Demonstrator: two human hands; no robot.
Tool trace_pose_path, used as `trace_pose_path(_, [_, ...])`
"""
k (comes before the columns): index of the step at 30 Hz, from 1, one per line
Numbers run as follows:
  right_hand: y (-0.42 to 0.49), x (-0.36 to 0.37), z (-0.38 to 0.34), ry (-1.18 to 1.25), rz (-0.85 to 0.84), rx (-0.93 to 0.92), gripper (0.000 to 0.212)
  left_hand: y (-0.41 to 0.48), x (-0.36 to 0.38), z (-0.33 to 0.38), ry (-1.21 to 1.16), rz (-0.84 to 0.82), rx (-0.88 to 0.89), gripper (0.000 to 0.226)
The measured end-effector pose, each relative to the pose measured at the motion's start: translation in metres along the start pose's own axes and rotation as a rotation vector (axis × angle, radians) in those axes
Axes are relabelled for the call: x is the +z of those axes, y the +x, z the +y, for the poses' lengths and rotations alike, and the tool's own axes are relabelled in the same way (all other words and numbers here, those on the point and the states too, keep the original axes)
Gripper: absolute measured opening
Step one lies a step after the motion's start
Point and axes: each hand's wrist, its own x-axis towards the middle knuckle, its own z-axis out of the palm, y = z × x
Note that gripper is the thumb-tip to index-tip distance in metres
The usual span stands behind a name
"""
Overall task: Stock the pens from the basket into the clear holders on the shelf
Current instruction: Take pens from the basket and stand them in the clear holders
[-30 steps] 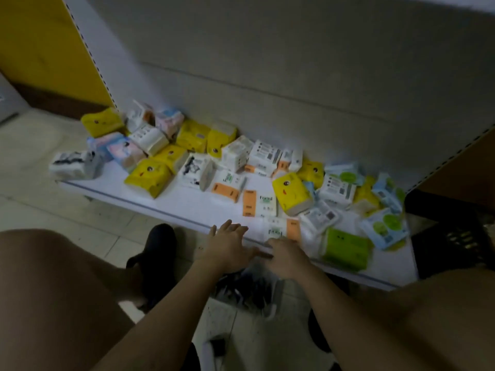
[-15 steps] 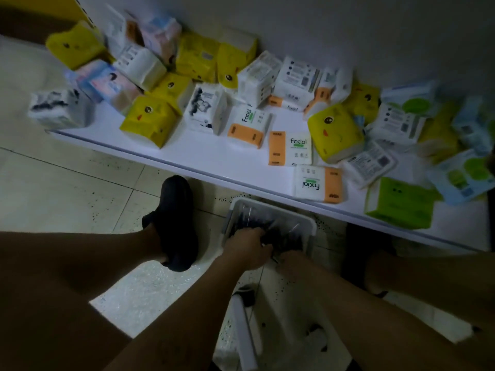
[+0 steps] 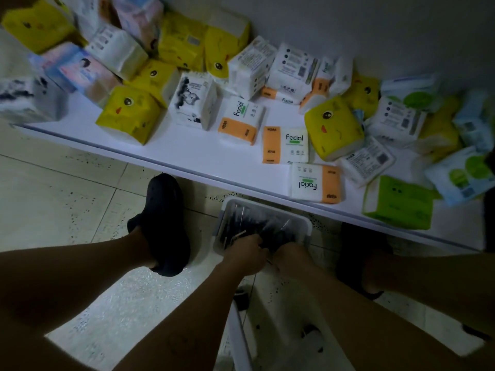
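Our left hand curls round pens in the floor basket, our right hand beside it, grip we cannot tell; both have just dropped from the front edge of the shelf, so we judge gathering begun.

Both bare forearms are stretched forward and down, converging. The left hand and right hand are held side by side, almost touching, backs up, fingers curled downward; whether anything is gripped cannot be made out.
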Motion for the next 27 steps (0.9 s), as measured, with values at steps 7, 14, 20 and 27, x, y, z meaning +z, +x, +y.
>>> trace_pose_path(7, [-0.03, -0.022, 0.009, 0.18, 0.351, -0.042, 0.02, 0.017, 0.024, -0.014, 0.076, -0.045, -0.023, 0.026])
trace_pose_path(14, [-0.061, -0.042, 0.019, 0.405, 0.584, -0.075, 0.015, 0.045, 0.022, 0.011, 0.078, -0.064, 0.019, 0.023])
trace_pose_path(20, [-0.055, -0.037, 0.026, 0.635, 0.607, -0.059, 0.015, 0.062, 0.026, 0.002, 0.29, -0.181, 0.006, 0.04])
trace_pose_path(27, [-0.053, -0.038, 0.031, 0.752, 0.552, -0.003, 0.016, 0.061, 0.036, 0.01, 0.348, -0.093, 0.039, 0.031])
